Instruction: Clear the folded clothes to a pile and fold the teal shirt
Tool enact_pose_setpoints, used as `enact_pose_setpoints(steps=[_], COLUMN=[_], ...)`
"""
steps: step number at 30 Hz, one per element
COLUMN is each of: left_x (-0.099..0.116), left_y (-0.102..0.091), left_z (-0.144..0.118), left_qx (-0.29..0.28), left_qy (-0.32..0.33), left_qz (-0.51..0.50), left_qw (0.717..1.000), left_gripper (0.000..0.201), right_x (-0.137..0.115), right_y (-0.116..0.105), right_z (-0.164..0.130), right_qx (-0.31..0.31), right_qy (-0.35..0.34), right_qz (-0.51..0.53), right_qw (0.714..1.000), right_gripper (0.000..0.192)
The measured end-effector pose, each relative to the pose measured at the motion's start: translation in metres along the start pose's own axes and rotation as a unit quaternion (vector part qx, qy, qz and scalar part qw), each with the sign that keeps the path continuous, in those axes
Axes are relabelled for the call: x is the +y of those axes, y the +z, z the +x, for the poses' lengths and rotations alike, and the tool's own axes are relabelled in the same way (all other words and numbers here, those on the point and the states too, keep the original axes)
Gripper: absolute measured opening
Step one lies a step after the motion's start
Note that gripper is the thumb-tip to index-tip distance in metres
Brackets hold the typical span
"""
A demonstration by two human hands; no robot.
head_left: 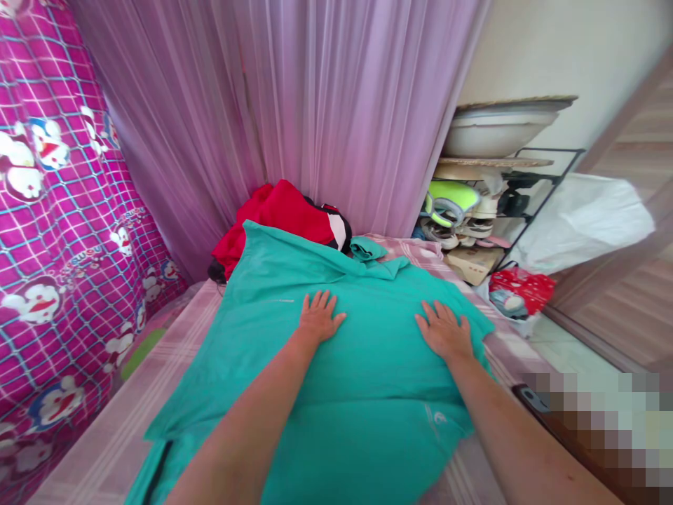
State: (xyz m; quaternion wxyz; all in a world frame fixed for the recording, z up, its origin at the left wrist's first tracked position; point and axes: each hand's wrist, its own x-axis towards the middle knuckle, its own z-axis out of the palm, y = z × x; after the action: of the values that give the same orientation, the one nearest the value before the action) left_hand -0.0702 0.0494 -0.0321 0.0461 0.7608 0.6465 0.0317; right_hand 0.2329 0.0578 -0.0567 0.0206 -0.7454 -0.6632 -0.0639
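Note:
A teal garment (368, 358), which looks like a collared shirt, is spread over the checked cloth of the table or bed (173, 358). My left hand (318, 317) lies flat on its upper middle, fingers spread and pointing away from me. Flat on the right part of the fabric rests my right hand (446, 328), its fingers also apart. Neither hand grips anything. Small white marks show on the cloth left of my left hand and near my right forearm. My forearms cover parts of the lower fabric.
Behind the garment sits a red cloth item (278, 210) with black and white parts, near the purple curtain (315, 105). A pink patterned curtain (63, 245) hangs at left. On the right stands a rack (557, 186) with shoes, a basin (497, 133) and a white bag (589, 221).

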Motion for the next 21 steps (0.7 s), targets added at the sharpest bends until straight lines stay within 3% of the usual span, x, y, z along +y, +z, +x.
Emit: enact_pose_setpoints(steps=[4, 9, 13, 16, 21], left_x=[-0.057, -0.150, -0.206, -0.222, -0.214], left_y=[0.003, 0.000, -0.001, -0.003, -0.014], left_z=[-0.007, -0.049, -0.079, -0.088, -0.082], left_qx=[0.015, 0.049, 0.035, 0.031, -0.005], left_qy=[-0.021, -0.010, -0.080, -0.144, -0.209], left_qz=[0.030, 0.061, 0.067, 0.060, 0.044], left_qw=[0.999, 0.997, 0.994, 0.987, 0.977], left_gripper=[0.067, 0.065, 0.066, 0.068, 0.073], right_x=[0.002, 0.004, 0.006, 0.008, 0.008], right_y=[0.004, 0.006, 0.011, 0.015, 0.015], right_z=[0.001, 0.002, 0.004, 0.006, 0.006], right_qx=[0.017, 0.023, 0.032, 0.043, 0.037], right_qy=[-0.010, -0.016, -0.020, -0.025, -0.017], right_qz=[-0.001, 0.000, 0.000, 0.002, 0.017], right_qw=[1.000, 1.000, 0.999, 0.999, 0.999], right_gripper=[0.059, 0.060, 0.061, 0.061, 0.061])
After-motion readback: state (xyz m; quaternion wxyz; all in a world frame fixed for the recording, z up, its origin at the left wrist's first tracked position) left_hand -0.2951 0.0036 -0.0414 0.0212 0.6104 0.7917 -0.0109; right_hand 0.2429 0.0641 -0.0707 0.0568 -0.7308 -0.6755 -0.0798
